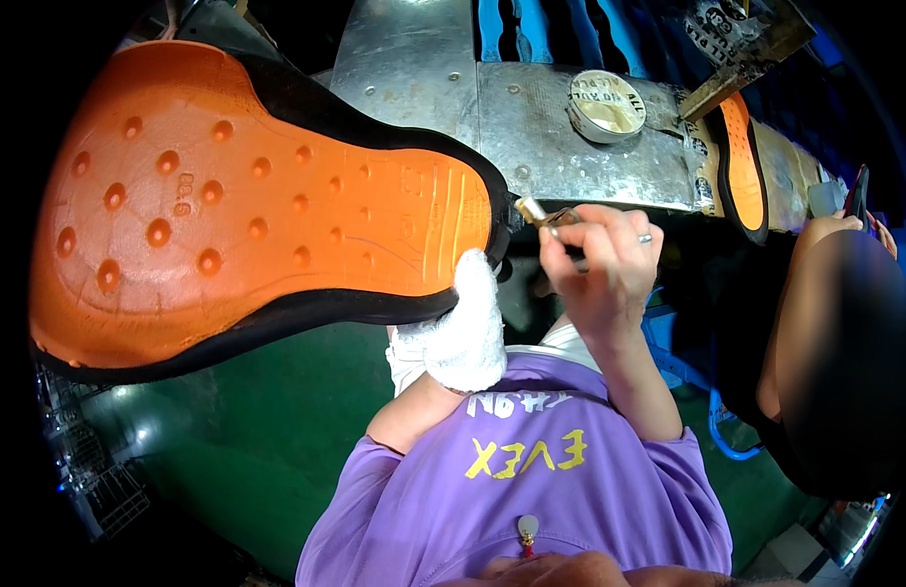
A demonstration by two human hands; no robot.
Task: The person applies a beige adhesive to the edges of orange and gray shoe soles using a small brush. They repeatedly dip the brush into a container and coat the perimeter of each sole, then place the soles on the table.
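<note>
My left hand (473,328), in a white glove, grips the narrow end of a large orange piece (277,205) with a black rim. This piece is shaped like a sole or saddle, has rows of round dimples, and slants up toward the left. Bare and wearing a ring, my right hand (605,269) pinches a small short brush (531,209) with a pale tip. That tip is close to the piece's narrow end, by its black edge; I cannot tell whether they touch. The glove hides part of that edge.
On the metal bench (414,88) stands a white bowl (608,106) with cream-coloured stuff inside. A similar orange piece (739,157) lies farther right, beside a wooden post (751,68). A co-worker's arm (805,284) is at the right. Blue slats (531,34) line the back.
</note>
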